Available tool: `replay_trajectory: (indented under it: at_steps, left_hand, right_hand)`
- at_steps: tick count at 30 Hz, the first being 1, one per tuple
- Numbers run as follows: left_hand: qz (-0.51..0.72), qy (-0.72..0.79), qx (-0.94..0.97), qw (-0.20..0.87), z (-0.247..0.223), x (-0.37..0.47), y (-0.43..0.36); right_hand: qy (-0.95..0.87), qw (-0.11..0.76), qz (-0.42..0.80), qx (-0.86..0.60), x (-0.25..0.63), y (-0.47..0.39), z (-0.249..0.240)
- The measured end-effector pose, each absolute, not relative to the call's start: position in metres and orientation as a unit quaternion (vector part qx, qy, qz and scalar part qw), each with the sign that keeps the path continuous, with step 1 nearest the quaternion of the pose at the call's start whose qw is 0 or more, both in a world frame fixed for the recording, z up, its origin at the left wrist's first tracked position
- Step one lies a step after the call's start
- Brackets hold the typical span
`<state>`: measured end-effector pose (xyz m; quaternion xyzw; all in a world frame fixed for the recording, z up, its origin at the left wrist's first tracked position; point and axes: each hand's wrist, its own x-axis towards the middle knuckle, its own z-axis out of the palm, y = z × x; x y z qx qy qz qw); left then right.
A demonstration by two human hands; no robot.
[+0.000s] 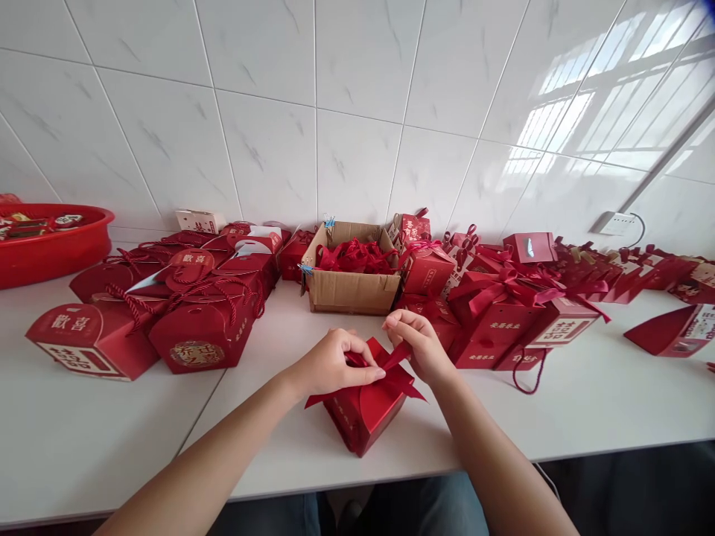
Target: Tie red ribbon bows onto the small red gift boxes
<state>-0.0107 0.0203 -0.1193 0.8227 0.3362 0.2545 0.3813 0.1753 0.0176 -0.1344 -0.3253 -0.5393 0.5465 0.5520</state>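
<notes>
A small red gift box (363, 417) stands near the front edge of the white table, one corner pointing toward me. Across its top lies a dark red ribbon (399, 378), with pointed tails sticking out to the left and right. My left hand (338, 362) pinches part of the ribbon between thumb and fingers above the lid. On the other side, my right hand (418, 344) grips a loop of the same ribbon, its fingers curled inward. The knot itself is partly hidden behind my fingers.
Behind the box sits an open cardboard carton (353, 292) of red ribbons. Red gift boxes (201, 335) with rope handles crowd the left, and ribboned boxes (491, 324) the right. A red basin (53, 246) holds wrapped items at far left. A socket (614, 222) is on the wall.
</notes>
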Motion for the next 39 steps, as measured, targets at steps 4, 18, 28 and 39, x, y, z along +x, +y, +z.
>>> replay_trajectory:
  at_steps: [4,18,28,39]
  left_hand:
    - [0.261,0.334,0.822,0.380,-0.121,-0.008,0.020]
    - [0.242,0.364,0.826,0.357,-0.115,-0.007,0.017]
    - [0.276,0.363,0.822,0.342,-0.112,-0.017,0.028]
    - [0.349,0.358,0.677,0.540,-0.111,-0.025,0.033]
  right_hand:
    - [-0.523,0.576,0.531,-0.337,0.176,0.019,-0.133]
    - [-0.515,0.591,0.526,-0.331,0.178,0.020,-0.133]
    - [-0.514,0.593,0.500,-0.367,0.172,0.022,-0.141]
    - [-0.547,0.607,0.411,-0.405,0.174,0.018,-0.135]
